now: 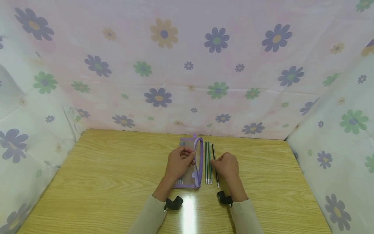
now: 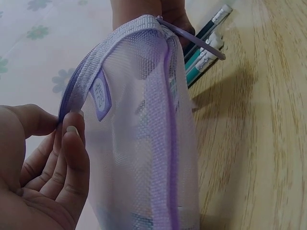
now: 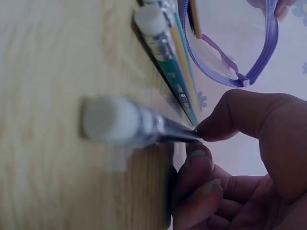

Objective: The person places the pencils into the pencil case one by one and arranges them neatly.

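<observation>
In the head view a mesh pencil case (image 1: 201, 152) with purple zip edging lies on the table, its zipped mouth parted towards the right. Several pencils (image 1: 179, 182) show through its mesh. My left hand (image 1: 177, 164) pinches the zip edge between thumb and fingers; the left wrist view shows the edge (image 2: 72, 98) lifted and the mouth gaping. My right hand (image 1: 228, 165) pinches a black pencil (image 1: 217, 180) with a white eraser, whose end (image 3: 112, 120) looks blurred in the right wrist view. Between case and right hand lie a few green and yellowish pencils (image 1: 206, 162), side by side, erasers towards me.
The wood-grain table (image 1: 117, 172) extends to both sides. Flower-patterned cloth (image 1: 187, 81) hangs behind it and at left and right. Each wrist wears a black camera mount (image 1: 174, 203). A purple zip pull (image 2: 206, 48) sticks out from the case's end.
</observation>
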A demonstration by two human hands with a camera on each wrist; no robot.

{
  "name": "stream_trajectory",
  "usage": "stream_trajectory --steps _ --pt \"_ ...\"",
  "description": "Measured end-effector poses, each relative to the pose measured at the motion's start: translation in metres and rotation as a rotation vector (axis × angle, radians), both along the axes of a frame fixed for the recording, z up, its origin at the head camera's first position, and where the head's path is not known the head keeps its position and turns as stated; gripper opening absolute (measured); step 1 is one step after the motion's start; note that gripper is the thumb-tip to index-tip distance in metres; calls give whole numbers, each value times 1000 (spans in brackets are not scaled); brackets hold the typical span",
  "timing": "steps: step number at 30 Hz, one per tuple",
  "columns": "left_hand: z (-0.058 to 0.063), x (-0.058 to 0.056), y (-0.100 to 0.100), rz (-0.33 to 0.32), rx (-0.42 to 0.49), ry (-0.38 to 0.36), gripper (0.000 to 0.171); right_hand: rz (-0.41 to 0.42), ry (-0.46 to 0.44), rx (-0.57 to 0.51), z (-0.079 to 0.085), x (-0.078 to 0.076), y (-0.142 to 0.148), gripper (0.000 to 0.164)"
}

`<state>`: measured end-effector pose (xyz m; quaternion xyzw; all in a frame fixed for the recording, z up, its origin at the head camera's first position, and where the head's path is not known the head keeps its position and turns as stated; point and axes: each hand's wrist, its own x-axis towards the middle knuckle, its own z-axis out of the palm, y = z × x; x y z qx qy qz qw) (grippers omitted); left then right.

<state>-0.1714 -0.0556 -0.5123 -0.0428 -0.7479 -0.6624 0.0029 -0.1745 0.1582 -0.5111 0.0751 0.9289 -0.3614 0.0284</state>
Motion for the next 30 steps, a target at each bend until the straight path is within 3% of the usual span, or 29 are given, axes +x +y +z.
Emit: stream_trajectory --steps 13,30 --pt "-2 -1 -1 -2 5 8 8 28 -14 -34 6 1 0 46" --pt "-2 0 -1 -9 -6 21 8 87 24 -151 20 6 -12 13"
